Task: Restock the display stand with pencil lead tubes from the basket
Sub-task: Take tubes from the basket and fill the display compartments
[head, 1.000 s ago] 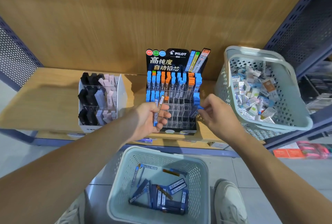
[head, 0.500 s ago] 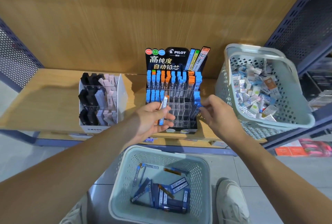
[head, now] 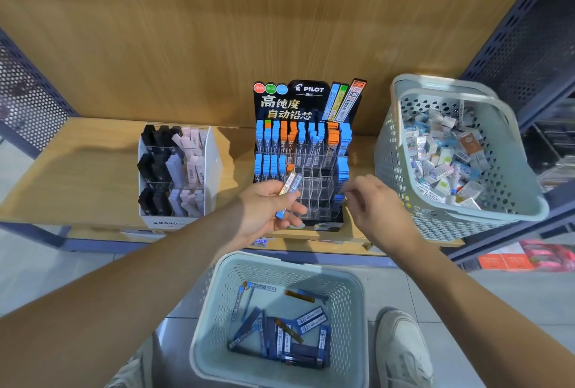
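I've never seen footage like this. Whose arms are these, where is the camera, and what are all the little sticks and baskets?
There is no machine here, just a person working with bare hands. One wide-angle camera worn on the head looks forward and down, which is why both arms reach in from the bottom edge.

The left hand grips a few pencil lead tubes. The right hand reaches, fingers curled, to the right side of the display stand; I cannot tell whether it holds anything. Many of the stand's clear front slots are empty.

The stand sits on a wooden shelf. To its left is a white box of what look like erasers, and to its right a shelf basket of small packets. Below, the floor basket holds more tubes, beside the person's shoe.
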